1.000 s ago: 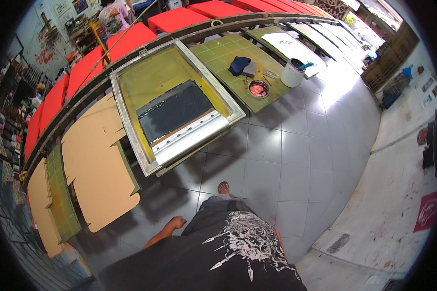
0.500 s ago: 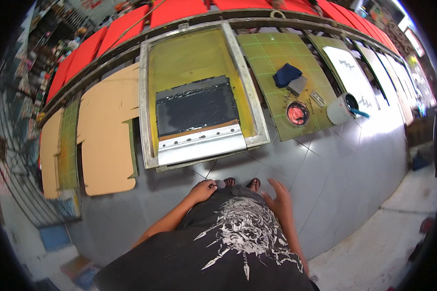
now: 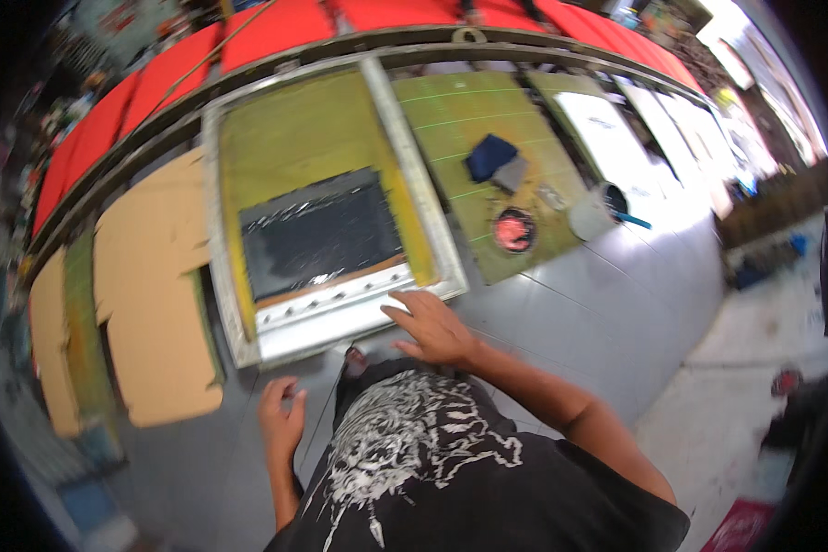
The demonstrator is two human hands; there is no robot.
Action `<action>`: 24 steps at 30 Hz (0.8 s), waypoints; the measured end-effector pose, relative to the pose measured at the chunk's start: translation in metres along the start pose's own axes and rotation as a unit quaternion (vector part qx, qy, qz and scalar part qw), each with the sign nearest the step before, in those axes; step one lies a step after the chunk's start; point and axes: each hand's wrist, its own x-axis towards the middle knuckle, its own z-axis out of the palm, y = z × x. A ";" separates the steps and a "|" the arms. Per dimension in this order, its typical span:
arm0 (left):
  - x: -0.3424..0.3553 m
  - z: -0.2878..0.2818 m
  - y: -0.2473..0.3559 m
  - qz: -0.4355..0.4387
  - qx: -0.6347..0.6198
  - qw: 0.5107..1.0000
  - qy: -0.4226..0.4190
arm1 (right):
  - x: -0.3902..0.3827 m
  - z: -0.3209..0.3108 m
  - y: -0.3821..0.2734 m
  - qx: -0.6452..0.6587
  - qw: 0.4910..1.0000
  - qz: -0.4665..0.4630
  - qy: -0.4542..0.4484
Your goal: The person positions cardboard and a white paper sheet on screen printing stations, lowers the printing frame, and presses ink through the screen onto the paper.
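Note:
A screen-printing frame (image 3: 414,184) with yellow-green mesh lies on the bench in front of me. Dark ink (image 3: 317,230) covers the lower part of its mesh. Along the near edge rests a wide squeegee with a pale metal holder (image 3: 322,324) and a brown blade. My right hand (image 3: 440,333) reaches over the squeegee's right end, fingers spread and holding nothing; whether they touch it I cannot tell. Lower left, my left hand (image 3: 283,419) hangs over the floor near the frame's left corner, empty, with fingers loosely bent and apart.
To the right, a green-lined board (image 3: 451,120) carries a dark blue cloth (image 3: 489,158), a grey block (image 3: 511,175) and a tub of red-pink ink (image 3: 513,232). A white bucket (image 3: 591,216) with a blue handle stands beside them. Tan cut pieces (image 3: 152,304) lie left; red panels (image 3: 396,11) line the back.
My view has swung right, so the bench sits further left. My right hand has moved forward to the squeegee's right end. The left hand has left my waist and moved out to the left.

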 end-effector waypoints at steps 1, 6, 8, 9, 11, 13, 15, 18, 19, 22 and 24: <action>0.003 -0.005 0.000 -0.010 -0.012 1.000 -0.005 | -0.014 -0.008 0.001 0.025 0.998 0.035 0.037; 0.023 -0.013 0.027 0.040 -0.074 0.992 -0.090 | -0.153 -0.036 0.049 0.058 0.857 0.402 0.317; 0.028 -0.007 0.043 0.049 -0.104 0.985 -0.130 | -0.231 -0.044 0.100 0.131 0.728 0.520 0.428; 0.029 -0.001 0.053 0.051 -0.117 0.980 -0.154 | -0.268 -0.051 0.123 0.164 0.657 0.558 0.480; 0.028 0.016 0.068 0.048 -0.133 0.970 -0.197 | -0.318 -0.077 0.163 0.189 0.597 0.586 0.515; 0.029 0.039 0.084 0.047 -0.140 0.960 -0.236 | -0.360 -0.108 0.219 0.244 0.536 0.592 0.550; 0.027 0.070 0.099 0.042 -0.137 0.954 -0.262 | -0.376 -0.153 0.278 0.260 0.575 0.598 0.495; 0.020 0.128 0.121 0.003 -0.123 0.944 -0.306 | -0.363 -0.224 0.360 0.214 0.643 0.599 0.427; 0.018 0.152 0.131 -0.031 -0.127 0.938 -0.321 | -0.362 -0.247 0.391 0.220 0.654 0.591 0.419; 0.014 0.255 0.140 -0.061 -0.158 0.908 -0.382 | -0.387 -0.313 0.497 -0.012 0.710 0.598 0.370; 0.005 0.324 0.172 -0.038 -0.136 0.907 -0.396 | -0.378 -0.353 0.548 -0.078 0.717 0.588 0.365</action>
